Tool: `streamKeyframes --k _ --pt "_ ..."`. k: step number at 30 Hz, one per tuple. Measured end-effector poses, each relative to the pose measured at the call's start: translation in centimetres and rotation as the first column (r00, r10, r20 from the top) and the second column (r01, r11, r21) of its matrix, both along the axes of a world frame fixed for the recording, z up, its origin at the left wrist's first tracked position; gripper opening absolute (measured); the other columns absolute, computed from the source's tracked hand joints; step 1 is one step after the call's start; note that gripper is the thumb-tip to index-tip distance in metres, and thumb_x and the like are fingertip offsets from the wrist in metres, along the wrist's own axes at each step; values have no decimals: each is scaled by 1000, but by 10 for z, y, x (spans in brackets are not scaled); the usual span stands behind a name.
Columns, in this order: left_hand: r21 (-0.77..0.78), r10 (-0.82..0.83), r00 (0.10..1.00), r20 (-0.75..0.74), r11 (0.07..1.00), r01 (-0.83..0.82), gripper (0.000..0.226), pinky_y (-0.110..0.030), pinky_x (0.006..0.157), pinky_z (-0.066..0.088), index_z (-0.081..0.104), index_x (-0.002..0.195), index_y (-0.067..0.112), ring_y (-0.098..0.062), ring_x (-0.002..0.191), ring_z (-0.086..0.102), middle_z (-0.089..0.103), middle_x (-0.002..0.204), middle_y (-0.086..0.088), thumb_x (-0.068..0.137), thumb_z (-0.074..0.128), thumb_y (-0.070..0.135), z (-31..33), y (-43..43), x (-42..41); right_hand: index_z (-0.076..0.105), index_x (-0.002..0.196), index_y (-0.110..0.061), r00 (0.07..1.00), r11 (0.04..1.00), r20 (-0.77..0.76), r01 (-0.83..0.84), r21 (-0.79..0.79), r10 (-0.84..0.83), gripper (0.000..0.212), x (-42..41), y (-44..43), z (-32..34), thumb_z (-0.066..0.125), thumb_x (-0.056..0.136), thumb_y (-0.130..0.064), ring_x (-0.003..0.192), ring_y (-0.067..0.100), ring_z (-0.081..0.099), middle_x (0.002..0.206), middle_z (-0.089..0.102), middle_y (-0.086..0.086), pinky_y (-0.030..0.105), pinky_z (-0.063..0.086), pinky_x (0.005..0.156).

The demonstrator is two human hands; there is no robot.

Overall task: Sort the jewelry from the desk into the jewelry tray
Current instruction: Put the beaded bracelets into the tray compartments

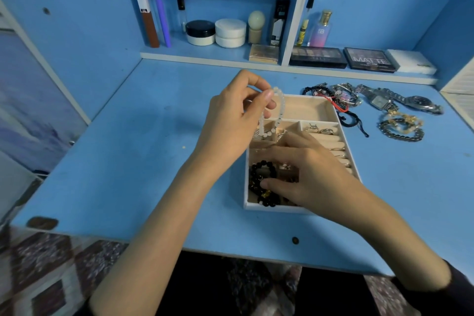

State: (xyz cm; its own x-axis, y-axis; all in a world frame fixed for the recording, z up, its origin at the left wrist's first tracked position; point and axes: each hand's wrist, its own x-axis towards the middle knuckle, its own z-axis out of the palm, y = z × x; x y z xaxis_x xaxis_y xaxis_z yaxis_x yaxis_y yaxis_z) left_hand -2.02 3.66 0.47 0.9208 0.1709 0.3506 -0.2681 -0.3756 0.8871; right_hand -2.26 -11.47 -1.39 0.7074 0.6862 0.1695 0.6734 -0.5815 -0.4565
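Note:
A cream jewelry tray (302, 108) with several compartments sits on the blue desk. My left hand (233, 120) pinches a white beaded bracelet (281, 105), which hangs over the tray's small middle compartments. My right hand (305, 172) reaches into the tray's near compartment, its fingers on the jewelry there; black beaded bracelets (259, 182) lie under its thumb. Rings (320, 129) lie in a right-hand compartment. On the desk right of the tray lie a pile of bracelets (336, 96), two watches (400, 101) and a dark beaded bracelet (401, 131).
A low shelf behind the desk carries cosmetic jars (215, 32), tubes, a perfume bottle (322, 29) and eyeshadow palettes (343, 58). The desk's front edge (230, 251) runs just below my forearms. A blue side wall closes the left.

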Motion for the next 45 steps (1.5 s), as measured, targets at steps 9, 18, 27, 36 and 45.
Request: streamKeyframes --k 9,18,27,36,45 --pt "-7 -4 1000 -9 1000 4 5 -36 71 54 53 90 15 -11 69 66 70 80 0 93 53 19 -3 0 0 72 103 -14 981 987 111 -152 -42 156 56 -10 -8 -2 51 79 -60 85 13 48 90 65 -3 21 39 79" --pt "-6 -9 1000 -12 1000 9 6 -35 70 54 53 87 18 -9 68 66 70 79 1 93 53 18 -4 -2 1 75 93 -13 987 990 116 -123 66 115 24 -1 -2 -11 61 80 -27 76 11 57 79 67 -1 15 40 73" --pt "13 -10 999 -38 1000 11 4 -41 69 55 55 88 18 -9 66 66 69 80 3 91 55 18 -3 1 -1 77 85 -19 973 999 231 -15 38 5 22 -9 1 -19 59 79 -30 74 18 49 75 53 -1 27 43 62" --pt "14 -33 996 -83 999 35 3 -43 67 55 58 90 12 -11 68 67 69 79 0 90 57 15 -2 4 -11 74 97 -18 995 953 74 49 297 -74 29 -11 -8 -12 51 88 -33 66 1 44 73 54 -7 12 34 60" --pt "180 21 982 -186 984 13 6 -28 68 56 64 77 19 -8 63 66 67 72 6 81 68 19 -11 5 -17 72 91 -20 966 872 -65 254 419 -250 21 9 -18 0 55 83 -30 63 8 55 74 67 -2 12 36 56"
